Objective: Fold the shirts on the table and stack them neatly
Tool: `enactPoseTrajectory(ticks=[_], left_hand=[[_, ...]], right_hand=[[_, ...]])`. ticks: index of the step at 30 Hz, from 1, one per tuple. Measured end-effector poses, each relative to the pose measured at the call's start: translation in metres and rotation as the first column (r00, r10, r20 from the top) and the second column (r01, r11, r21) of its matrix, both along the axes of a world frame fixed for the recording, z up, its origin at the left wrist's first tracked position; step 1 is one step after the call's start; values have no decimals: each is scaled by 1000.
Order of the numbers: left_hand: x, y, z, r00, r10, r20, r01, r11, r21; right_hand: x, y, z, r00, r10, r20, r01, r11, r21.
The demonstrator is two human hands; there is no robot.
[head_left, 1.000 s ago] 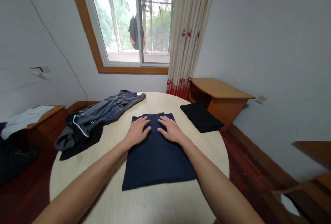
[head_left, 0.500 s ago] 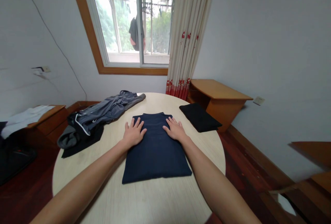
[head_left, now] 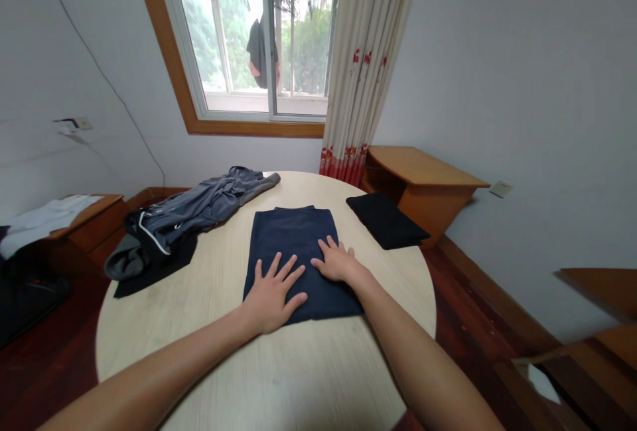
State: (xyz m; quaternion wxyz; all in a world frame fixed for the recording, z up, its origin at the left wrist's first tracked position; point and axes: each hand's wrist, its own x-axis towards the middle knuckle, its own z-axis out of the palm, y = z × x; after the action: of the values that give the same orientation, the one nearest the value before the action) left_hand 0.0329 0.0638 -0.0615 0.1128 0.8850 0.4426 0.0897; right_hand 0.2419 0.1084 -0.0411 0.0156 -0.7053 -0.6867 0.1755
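A folded navy garment (head_left: 293, 239) lies flat in the middle of a round pale wooden table (head_left: 279, 378). My left hand (head_left: 273, 290) rests flat on the garment's near left corner, fingers spread. My right hand (head_left: 338, 262) lies flat on its near right part, fingers stretched out. Both hands press on the cloth and hold nothing.
A heap of grey and black clothes (head_left: 184, 215) hangs over the table's far left edge. A folded black garment (head_left: 387, 220) sits at the far right edge. A wooden side cabinet (head_left: 423, 182) stands behind it by the curtain (head_left: 361, 66). A low wooden bench (head_left: 79, 229) with white cloth is left.
Both hands have slid back toward me along the navy garment, from its far end to its near end. The left hand came furthest.
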Motion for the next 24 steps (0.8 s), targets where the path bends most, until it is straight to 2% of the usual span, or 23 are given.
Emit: enactPoseTrajectory(ticks=[3,5,6,8,10,15,19,21,24], left_hand=[[9,24,0,997,67,-32,-66,997,33],[12,39,-1,993,109,-46,-106,992,64],[12,46,-2,991,125,-48,-121,989,84],[6,57,-5,986,159,-50,-151,979,134],[-6,64,-8,978,195,-69,-181,969,169],[-44,76,-8,946,297,-132,-280,951,132],[-56,81,-6,939,314,-138,-306,949,77],[-57,82,-5,943,301,-142,-297,954,46],[-61,81,3,956,252,-149,-256,967,-10]], right_hand=[[-9,5,7,998,23,57,-36,972,234],[-16,5,5,989,128,70,-144,925,352],[-20,5,1,979,195,66,-206,908,365],[-24,4,-7,952,302,50,-301,892,337],[-24,4,-15,944,329,41,-325,897,299],[-2,11,-19,982,189,29,-190,951,246],[15,18,-18,1000,15,20,-19,974,227],[19,18,-16,1000,11,23,-16,972,234],[21,12,-6,995,85,50,-95,964,250]])
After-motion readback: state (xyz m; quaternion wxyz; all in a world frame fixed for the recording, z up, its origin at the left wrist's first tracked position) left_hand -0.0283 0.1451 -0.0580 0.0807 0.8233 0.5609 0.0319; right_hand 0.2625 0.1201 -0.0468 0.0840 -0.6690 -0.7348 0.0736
